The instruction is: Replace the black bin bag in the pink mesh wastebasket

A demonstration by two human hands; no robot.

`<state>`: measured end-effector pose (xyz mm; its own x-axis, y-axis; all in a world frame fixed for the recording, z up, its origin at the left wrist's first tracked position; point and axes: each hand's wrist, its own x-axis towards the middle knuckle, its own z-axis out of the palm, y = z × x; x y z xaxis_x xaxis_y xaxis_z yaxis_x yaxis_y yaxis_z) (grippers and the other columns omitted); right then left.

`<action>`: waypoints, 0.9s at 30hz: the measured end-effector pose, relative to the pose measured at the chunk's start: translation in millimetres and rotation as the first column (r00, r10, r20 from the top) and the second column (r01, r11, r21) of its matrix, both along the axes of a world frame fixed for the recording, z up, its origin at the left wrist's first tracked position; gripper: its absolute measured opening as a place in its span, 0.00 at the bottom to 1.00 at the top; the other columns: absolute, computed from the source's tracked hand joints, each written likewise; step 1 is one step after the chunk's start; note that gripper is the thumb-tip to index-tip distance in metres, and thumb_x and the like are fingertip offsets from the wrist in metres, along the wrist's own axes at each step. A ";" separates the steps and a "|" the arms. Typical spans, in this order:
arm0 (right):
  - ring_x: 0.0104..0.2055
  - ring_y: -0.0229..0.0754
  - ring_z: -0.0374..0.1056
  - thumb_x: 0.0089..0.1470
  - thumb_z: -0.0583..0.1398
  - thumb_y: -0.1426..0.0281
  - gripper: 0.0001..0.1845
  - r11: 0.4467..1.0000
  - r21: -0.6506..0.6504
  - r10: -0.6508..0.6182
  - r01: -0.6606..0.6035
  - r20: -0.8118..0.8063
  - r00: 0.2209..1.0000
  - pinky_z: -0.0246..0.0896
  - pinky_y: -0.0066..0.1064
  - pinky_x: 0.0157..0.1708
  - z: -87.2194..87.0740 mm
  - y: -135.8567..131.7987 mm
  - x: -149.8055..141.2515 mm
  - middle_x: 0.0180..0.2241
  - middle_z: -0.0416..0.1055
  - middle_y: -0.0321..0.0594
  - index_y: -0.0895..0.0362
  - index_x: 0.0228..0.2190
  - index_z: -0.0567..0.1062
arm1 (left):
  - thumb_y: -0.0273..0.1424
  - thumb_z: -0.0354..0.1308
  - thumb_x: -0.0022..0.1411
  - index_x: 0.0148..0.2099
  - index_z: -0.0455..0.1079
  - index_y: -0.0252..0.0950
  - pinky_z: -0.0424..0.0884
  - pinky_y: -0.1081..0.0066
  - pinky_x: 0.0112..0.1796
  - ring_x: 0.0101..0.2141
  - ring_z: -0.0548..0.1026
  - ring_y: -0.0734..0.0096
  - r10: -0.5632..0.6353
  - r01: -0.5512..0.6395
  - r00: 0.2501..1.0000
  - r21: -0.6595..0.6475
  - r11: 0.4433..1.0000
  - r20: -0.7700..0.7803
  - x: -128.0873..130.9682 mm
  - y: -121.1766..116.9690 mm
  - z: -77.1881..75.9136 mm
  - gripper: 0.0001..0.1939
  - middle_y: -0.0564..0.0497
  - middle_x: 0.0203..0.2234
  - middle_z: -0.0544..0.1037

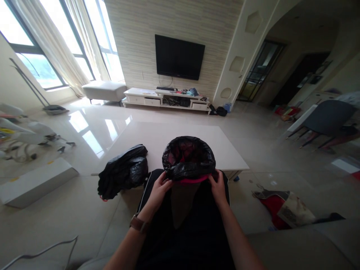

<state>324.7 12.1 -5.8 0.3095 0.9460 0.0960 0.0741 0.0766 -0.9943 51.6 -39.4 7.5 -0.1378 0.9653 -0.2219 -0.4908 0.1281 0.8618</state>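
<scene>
A round bin with a pink rim (194, 180) stands between my knees at the near edge of the white table. A black garbage bag (191, 170) lines it, its mouth wide and its edge folded over the rim. My left hand (161, 186) grips the bag's edge at the left side of the rim. On the right side, my right hand (218, 182) pinches the bag at the rim, with the fingertips partly hidden. A bulging second black plastic bag (125, 168) lies at the table's left corner, beside my left knee.
The low white table (180, 131) reaches away in front of me. A white box (36, 183) is on the floor at left, and fabric items (287, 210) lie at right. Farther off are a TV cabinet (140, 98), a bench (105, 91) and a grey chair (329, 116).
</scene>
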 end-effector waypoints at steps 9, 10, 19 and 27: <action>0.56 0.51 0.68 0.53 0.65 0.62 0.10 0.983 0.184 -0.014 -0.017 0.168 0.986 0.71 0.44 0.53 -0.2 -44.5 -10.0 0.55 0.62 0.47 0.53 0.33 0.73 | 0.32 0.67 0.61 0.73 0.55 0.48 0.76 0.53 0.53 0.51 0.81 0.54 -0.102 0.125 0.970 -0.094 0.988 0.219 6.8 -32.0 -1.5 0.42 0.41 0.64 0.72; 0.56 0.51 0.68 0.54 0.65 0.62 0.09 0.982 0.183 0.008 -0.044 0.193 0.981 0.72 0.44 0.51 3.5 -48.5 -12.2 0.56 0.62 0.48 0.53 0.33 0.73 | 0.32 0.66 0.61 0.74 0.52 0.49 0.75 0.52 0.53 0.50 0.81 0.54 -0.108 0.135 0.964 -0.099 0.986 0.243 7.9 -34.6 1.5 0.43 0.41 0.64 0.71; 0.60 0.56 0.66 0.55 0.62 0.72 0.03 0.934 0.214 0.103 -0.285 0.604 0.790 0.66 0.52 0.60 10.1 -76.3 -2.4 0.55 0.66 0.49 0.53 0.33 0.72 | 0.31 0.68 0.61 0.62 0.58 0.44 0.76 0.59 0.51 0.45 0.83 0.60 -0.108 0.123 0.959 -0.039 0.992 0.263 6.6 -48.3 10.5 0.32 0.45 0.52 0.81; 0.59 0.56 0.65 0.56 0.61 0.71 0.21 0.966 0.045 0.153 -0.256 0.700 0.698 0.66 0.55 0.63 -14.1 -90.6 3.7 0.54 0.63 0.49 0.52 0.52 0.73 | 0.32 0.68 0.61 0.58 0.64 0.41 0.77 0.63 0.45 0.41 0.82 0.64 -0.127 0.148 0.961 -0.068 0.987 0.248 4.1 -54.0 0.6 0.26 0.48 0.44 0.83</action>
